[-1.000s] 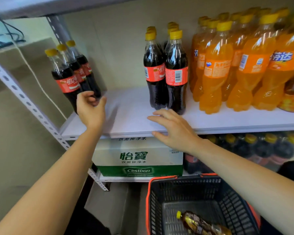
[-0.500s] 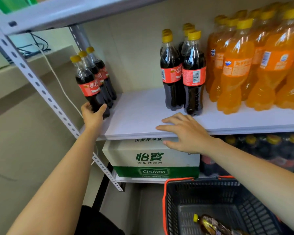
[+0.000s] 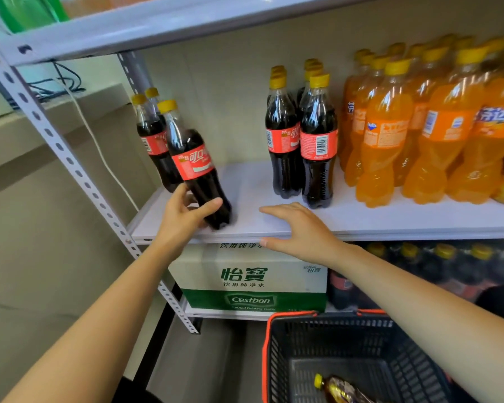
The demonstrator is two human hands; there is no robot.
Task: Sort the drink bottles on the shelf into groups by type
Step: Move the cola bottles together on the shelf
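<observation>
My left hand [image 3: 186, 213] grips the base of a cola bottle [image 3: 194, 164] with a yellow cap and red label; the bottle leans left, its foot on the white shelf [image 3: 245, 187]. Two more cola bottles [image 3: 154, 141] stand behind it at the shelf's left end. A second cola group [image 3: 301, 141] stands in the middle, right beside several orange soda bottles [image 3: 419, 132] that fill the right part. My right hand [image 3: 300, 228] rests flat and open on the shelf's front edge, just before the middle cola group.
A perforated metal upright [image 3: 70, 164] bounds the shelf on the left. Below sit a green-and-white water carton [image 3: 248, 280] and dark bottles [image 3: 434, 266]. A dark basket [image 3: 352, 359] with an orange rim holds one lying bottle [image 3: 341, 388]. Another shelf [image 3: 157, 24] runs overhead.
My left hand has pulled the front cola bottle out of the left group and slid it rightward, tilted. The view has shifted left and up. My right hand stays on the shelf edge.
</observation>
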